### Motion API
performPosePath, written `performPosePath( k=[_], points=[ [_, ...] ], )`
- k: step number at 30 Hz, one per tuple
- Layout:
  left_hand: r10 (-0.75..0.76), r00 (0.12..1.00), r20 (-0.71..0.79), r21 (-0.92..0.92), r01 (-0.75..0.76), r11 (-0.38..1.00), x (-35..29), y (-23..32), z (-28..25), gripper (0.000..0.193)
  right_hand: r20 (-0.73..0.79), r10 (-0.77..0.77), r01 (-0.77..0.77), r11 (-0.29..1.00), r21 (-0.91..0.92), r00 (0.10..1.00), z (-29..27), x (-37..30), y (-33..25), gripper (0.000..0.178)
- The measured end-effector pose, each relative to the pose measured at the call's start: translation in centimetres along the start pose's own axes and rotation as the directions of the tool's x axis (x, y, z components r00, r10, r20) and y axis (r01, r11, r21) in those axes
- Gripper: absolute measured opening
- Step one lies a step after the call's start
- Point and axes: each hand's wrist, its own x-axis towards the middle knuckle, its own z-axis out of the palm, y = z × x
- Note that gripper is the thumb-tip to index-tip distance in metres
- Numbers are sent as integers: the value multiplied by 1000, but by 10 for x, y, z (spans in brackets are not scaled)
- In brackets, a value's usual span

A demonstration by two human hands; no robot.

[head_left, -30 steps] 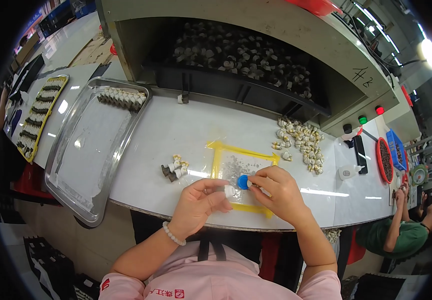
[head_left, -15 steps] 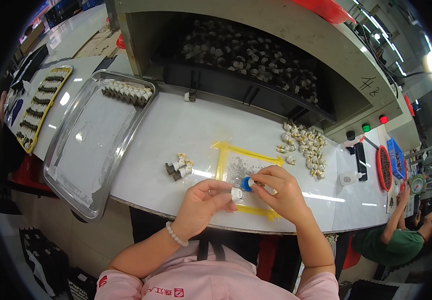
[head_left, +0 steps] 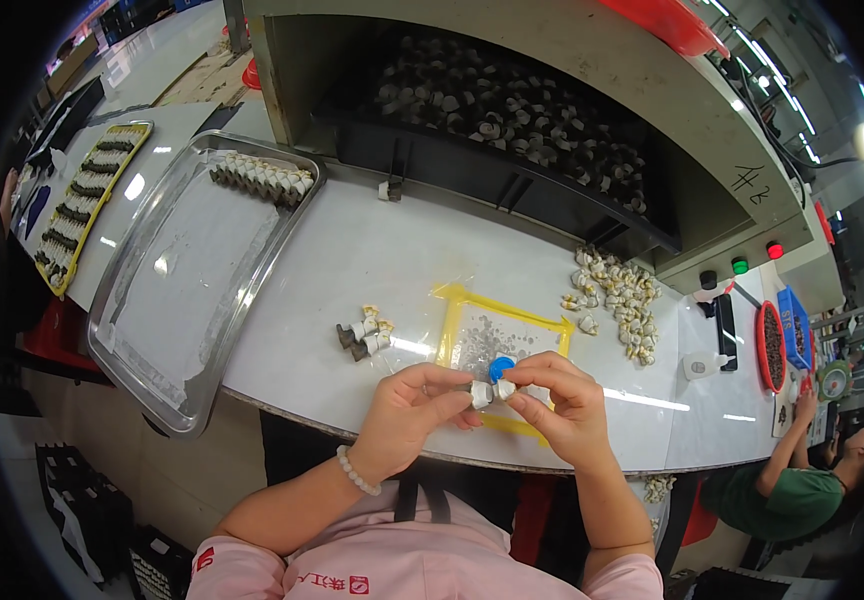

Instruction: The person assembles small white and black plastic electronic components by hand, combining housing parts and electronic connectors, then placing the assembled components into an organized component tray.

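Observation:
In front of me, both hands pinch small figurine-like parts close together. My left hand (head_left: 407,415) grips a small white part (head_left: 480,396) with a darker end mostly covered by the fingers. Between the fingertips of my right hand (head_left: 568,408) is another small white part (head_left: 504,390), meeting or nearly meeting the first. A round blue cap (head_left: 502,367) stands just behind them on a yellow-taped sheet (head_left: 464,345) spotted with grey marks. To the left of the sheet lie a few joined white-and-dark pieces (head_left: 365,333) with yellowish tops.
A metal tray (head_left: 182,370) at left carries rows of joined pieces. A heap of white-and-yellow parts (head_left: 622,300) lies right. Behind, a black bin (head_left: 432,165) of parts sits inside a machine housing (head_left: 732,215). A small bottle (head_left: 704,365) and a co-worker (head_left: 787,490) are farther right.
My right hand has moved from the blue cap toward my left hand, bringing its small part up to the left hand's white part. The view has shifted slightly.

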Motion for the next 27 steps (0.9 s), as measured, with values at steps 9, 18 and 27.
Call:
performPosePath(
  k=[9, 18, 27],
  points=[
    [73, 997, -16, 61, -72, 996, -2, -7, 1, 21, 5, -36, 36, 994, -102, 999, 9, -2, 2, 20],
    [27, 1000, 4, 106, -28, 994, -4, 1, 2, 17, 13, 40, -39, 996, -80, 999, 3, -4, 2, 21],
    [546, 673, 500, 856, -480, -192, -26, 28, -21, 22, -259, -179, -67, 690, -721, 949, -79, 6, 38, 20]
  ],
)
